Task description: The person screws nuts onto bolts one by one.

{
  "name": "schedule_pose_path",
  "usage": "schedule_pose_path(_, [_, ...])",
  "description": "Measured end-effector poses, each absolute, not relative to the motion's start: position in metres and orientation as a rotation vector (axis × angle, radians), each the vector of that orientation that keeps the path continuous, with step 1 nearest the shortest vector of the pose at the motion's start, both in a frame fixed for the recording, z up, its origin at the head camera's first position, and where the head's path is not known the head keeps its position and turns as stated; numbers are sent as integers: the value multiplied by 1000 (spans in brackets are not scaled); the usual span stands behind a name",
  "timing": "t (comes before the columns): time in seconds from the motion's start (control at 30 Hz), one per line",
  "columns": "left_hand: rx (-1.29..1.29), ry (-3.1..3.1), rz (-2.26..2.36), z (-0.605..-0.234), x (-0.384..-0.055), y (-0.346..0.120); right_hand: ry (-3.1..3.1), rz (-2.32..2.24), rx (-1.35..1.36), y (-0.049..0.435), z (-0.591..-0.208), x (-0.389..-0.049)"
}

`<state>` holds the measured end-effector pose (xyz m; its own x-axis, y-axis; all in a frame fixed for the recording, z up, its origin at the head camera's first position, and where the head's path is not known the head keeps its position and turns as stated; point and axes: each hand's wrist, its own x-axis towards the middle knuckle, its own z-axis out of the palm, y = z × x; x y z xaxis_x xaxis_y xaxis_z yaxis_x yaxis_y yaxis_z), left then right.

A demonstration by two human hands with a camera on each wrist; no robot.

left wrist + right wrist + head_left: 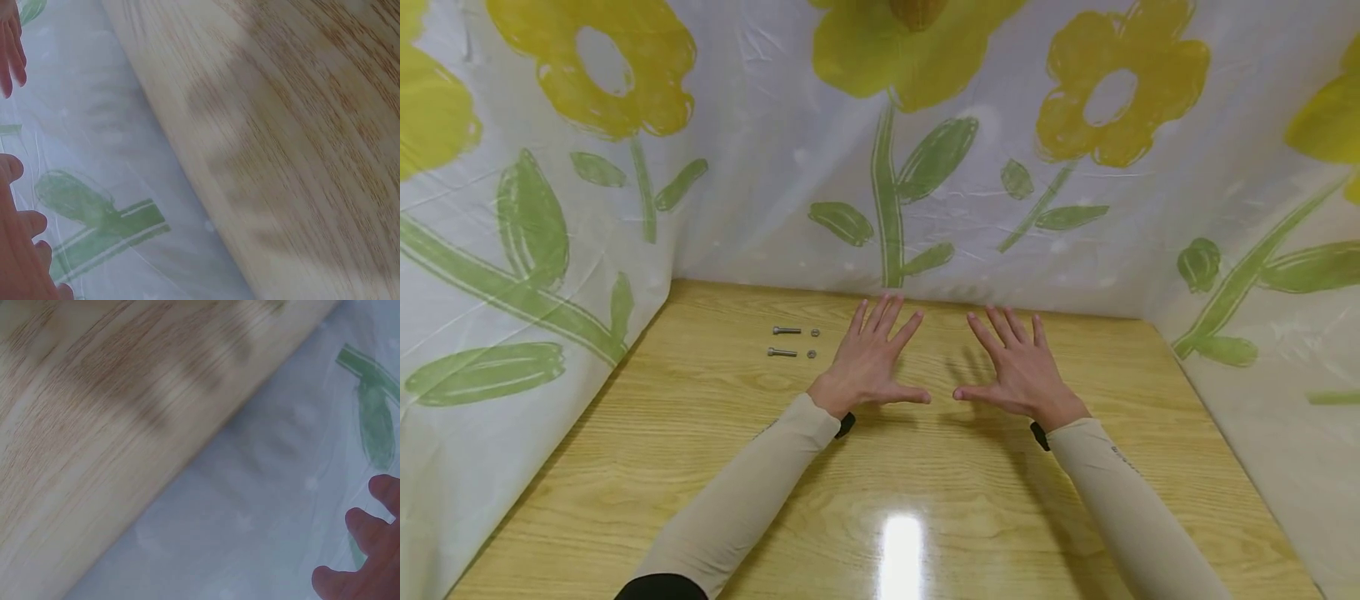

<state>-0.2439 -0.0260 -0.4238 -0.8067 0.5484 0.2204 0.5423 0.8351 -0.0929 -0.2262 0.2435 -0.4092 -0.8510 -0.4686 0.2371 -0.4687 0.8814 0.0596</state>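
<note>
Two metal bolts lie on the wooden table, left of my hands in the head view: an upper bolt (787, 331) and a lower bolt (782, 352). Just right of each is a small nut, the upper nut (816, 332) and the lower nut (812, 354). My left hand (868, 362), nearest to them, hovers palm down with fingers spread and holds nothing. Level with it, my right hand (1018, 371) is also spread and bare, the two thumbs pointing at each other with a gap between. The wrist views show only fingers at their edges.
The wood-grain table (940, 492) reaches back to a white curtain (760, 167) printed with yellow flowers, which also hangs at the left and right sides. Hand shadows fall on the tabletop, and a bright light reflection shows near its front.
</note>
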Motion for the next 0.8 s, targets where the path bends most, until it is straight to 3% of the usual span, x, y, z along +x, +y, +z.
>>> schedule_pose_path(0.8, [-845,-2745,-38,-425,-240,-47,-2736,59,803,232,-408,-224])
